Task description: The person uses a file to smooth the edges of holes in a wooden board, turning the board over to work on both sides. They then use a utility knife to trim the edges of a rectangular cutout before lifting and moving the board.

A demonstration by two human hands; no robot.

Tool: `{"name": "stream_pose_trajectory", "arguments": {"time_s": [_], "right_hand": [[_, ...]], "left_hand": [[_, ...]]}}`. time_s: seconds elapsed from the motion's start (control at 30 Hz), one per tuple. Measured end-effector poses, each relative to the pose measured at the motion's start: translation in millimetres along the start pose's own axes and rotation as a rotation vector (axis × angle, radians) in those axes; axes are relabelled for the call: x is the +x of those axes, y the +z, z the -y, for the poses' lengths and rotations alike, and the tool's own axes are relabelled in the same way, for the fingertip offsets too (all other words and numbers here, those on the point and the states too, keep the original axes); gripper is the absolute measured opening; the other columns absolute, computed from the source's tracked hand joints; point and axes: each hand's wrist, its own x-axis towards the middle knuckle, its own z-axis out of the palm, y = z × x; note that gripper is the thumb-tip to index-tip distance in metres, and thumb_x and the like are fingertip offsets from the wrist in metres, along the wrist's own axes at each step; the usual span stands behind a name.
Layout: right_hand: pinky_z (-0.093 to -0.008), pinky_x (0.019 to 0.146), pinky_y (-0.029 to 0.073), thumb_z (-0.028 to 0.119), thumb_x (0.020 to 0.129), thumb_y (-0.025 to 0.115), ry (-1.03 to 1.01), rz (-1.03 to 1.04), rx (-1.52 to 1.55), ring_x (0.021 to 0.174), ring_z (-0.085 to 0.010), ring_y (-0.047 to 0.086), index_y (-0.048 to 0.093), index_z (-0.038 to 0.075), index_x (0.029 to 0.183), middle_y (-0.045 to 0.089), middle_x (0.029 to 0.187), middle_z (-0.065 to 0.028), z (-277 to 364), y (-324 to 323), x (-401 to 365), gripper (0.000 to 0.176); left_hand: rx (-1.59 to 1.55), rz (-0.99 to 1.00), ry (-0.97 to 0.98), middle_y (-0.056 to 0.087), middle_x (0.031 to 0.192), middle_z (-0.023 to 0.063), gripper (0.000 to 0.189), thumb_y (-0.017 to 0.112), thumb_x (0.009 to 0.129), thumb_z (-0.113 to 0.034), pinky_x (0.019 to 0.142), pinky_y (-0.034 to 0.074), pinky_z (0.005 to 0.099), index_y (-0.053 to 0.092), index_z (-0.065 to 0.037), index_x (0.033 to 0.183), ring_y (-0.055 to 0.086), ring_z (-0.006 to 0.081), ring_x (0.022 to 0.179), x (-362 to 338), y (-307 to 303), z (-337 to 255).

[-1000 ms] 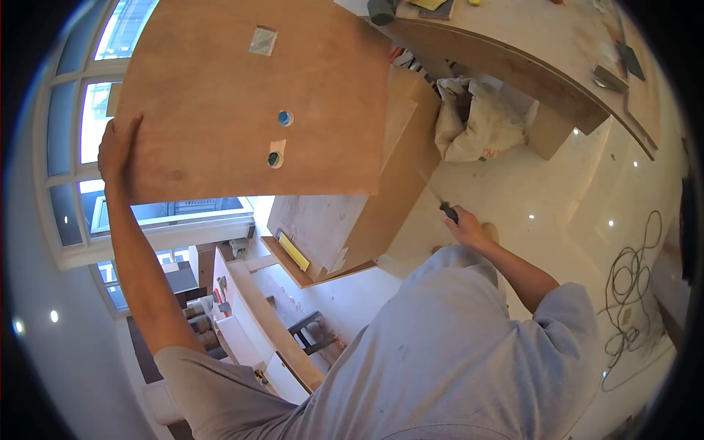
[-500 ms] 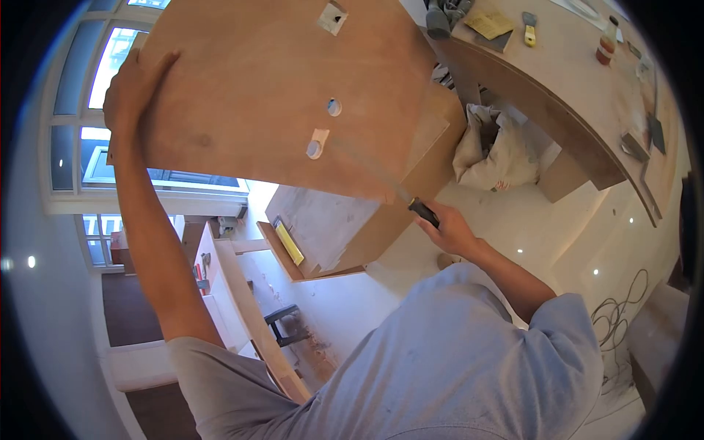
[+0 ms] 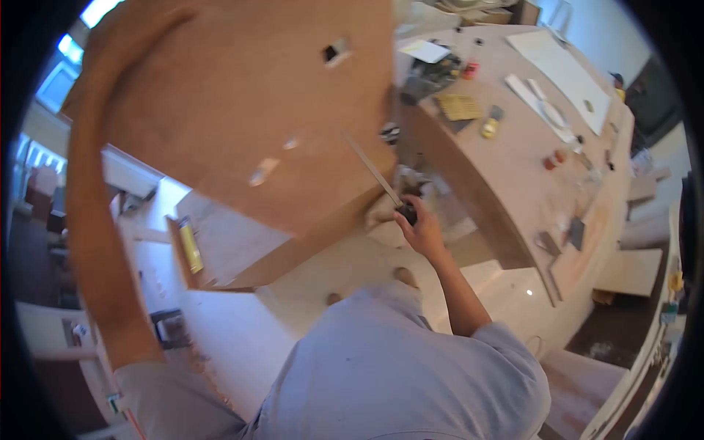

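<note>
A large brown wooden panel [image 3: 242,110] with several cut holes fills the upper left. My left hand [image 3: 158,22], blurred, lies over the panel's far left edge, its fingers bent onto the face. In my right hand [image 3: 419,224] is the black handle of a long thin metal tool [image 3: 372,170], perhaps a file. Its blade points up and left, in front of the panel's lower right part. Below the panel is a box-like piece [image 3: 235,238] with a pale top.
To the right, a curved worktable [image 3: 506,169] bears sandpaper [image 3: 458,107], a yellow-handled scraper [image 3: 491,123], a white board [image 3: 561,73] and small bottles. A sack [image 3: 414,187] lies beneath. Far right, a person [image 3: 618,86] is partly visible.
The view has turned to the right, showing more of the worktable. The tool's blade now points more steeply upward, with its handle still in my right hand. My left hand remains at the panel's edge.
</note>
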Motion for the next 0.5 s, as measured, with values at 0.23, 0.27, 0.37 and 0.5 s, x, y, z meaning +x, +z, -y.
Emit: {"name": "stream_pose_trajectory", "arguments": {"time_s": [0.23,0.27,0.37,0.5], "right_hand": [[-0.0463,0.078,0.051,0.024,0.086,0.069,-0.038,-0.111,-0.41,0.09,-0.0394,0.064,0.062,0.008,0.117,0.068,0.094,-0.0195,-137,-188,58,0.036],[-0.0462,0.084,0.051,0.022,0.086,0.071,0.083,-0.095,-0.434,0.096,-0.0392,0.064,0.062,0.008,0.119,0.068,0.101,-0.0202,-157,-206,55,0.037],[-0.0461,0.082,0.052,0.016,0.085,0.072,0.027,-0.14,-0.495,0.097,-0.0385,0.065,0.059,0.003,0.123,0.068,0.104,-0.0219,-255,-232,58,0.042],[-0.0462,0.083,0.052,0.017,0.085,0.072,0.088,-0.07,-0.841,0.098,-0.0362,0.065,0.058,0.004,0.124,0.067,0.108,-0.0212,-248,-232,66,0.043]], "left_hand": [[-0.051,0.035,-0.053,0.068,0.114,0.0205,0.081,0.063,0.076,-0.072,0.091,0.051,0.0469,0.06,-0.008,0.126,0.067,0.0365,0.102,12,-4,-15],[-0.07,-0.03,0.013,0.069,0.114,0.0191,0.075,0.061,0.08,-0.068,0.092,0.05,0.0454,0.06,-0.009,0.126,0.067,0.0348,0.103,17,19,-8],[-0.032,0.023,-0.02,0.066,0.119,0.018,0.068,0.06,0.087,-0.06,0.095,0.049,0.0435,0.056,-0.008,0.131,0.064,0.0348,0.109,7,30,18],[-0.03,0.115,-0.24,0.065,0.121,0.0187,0.075,0.066,0.081,-0.06,0.095,0.048,0.0458,0.053,-0.008,0.134,0.061,0.0372,0.112,6,10,-1]]}}
